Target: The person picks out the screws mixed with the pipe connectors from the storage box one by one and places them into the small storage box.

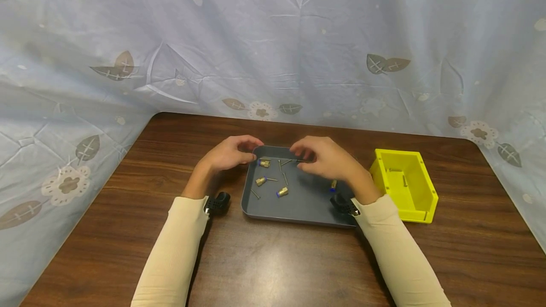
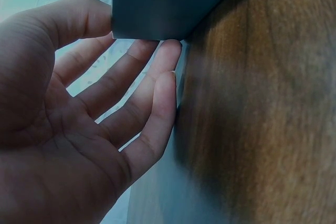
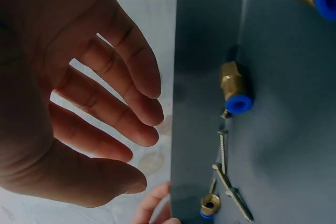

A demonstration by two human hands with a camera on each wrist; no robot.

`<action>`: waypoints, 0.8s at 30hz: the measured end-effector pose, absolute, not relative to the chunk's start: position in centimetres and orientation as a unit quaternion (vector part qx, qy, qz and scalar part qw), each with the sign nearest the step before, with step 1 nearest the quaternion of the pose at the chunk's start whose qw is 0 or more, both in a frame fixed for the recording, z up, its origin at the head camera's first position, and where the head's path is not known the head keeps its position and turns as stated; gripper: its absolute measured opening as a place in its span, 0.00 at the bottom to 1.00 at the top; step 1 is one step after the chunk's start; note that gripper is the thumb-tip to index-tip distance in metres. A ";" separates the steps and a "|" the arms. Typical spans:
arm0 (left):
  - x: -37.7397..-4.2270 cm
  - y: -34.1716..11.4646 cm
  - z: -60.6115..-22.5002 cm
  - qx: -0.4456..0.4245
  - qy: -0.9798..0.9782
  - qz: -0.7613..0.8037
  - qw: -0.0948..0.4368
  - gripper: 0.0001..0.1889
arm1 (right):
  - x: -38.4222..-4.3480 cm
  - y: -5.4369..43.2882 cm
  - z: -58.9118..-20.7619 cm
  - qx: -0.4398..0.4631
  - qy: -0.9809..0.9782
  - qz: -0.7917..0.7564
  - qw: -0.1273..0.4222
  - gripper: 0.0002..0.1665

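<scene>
Grey tray (image 1: 300, 206): on wooden table (image 1: 264, 264), long axis left to right. Left hand (image 1: 229, 152): at tray's far left corner, fingers bent; whether gripping, cannot tell from here. Right hand (image 1: 326, 156): at far rim, fingers parted, grasping nothing. Brass fittings (image 1: 282, 192), loose screws (image 1: 285, 178): in tray; farthest screws between hands, nearer right. Yellow bin (image 1: 414, 215): right of tray, screws inside.

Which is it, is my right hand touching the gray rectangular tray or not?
Apart. The right wrist view shows it: a strip of pale patterned curtain is visible between the right hand and the gray rectangular tray.
</scene>
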State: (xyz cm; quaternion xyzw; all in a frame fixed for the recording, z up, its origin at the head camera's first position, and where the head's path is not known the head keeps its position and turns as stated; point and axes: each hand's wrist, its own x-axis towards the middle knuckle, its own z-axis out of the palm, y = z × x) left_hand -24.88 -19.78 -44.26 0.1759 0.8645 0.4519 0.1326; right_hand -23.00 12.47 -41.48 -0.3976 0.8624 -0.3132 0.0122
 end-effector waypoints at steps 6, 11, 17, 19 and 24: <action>-24.9 -19.8 -44.2 0.173 0.865 0.450 0.137 0.23 | -22.9 11.6 -42.1 -0.411 0.859 -0.300 0.052 0.22; -24.9 -19.8 -44.2 0.173 0.864 0.452 0.139 0.23 | -22.8 11.3 -42.6 -0.420 0.858 -0.284 0.086 0.22; -24.8 -19.8 -44.3 0.173 0.863 0.454 0.137 0.23 | -22.9 11.0 -43.0 -0.423 0.861 -0.262 0.107 0.21; -24.8 -19.7 -44.2 0.174 0.862 0.456 0.136 0.23 | -22.9 11.0 -43.1 -0.424 0.861 -0.258 0.112 0.20; -24.8 -19.8 -44.2 0.175 0.861 0.458 0.133 0.22 | -22.9 10.9 -43.2 -0.430 0.862 -0.241 0.115 0.21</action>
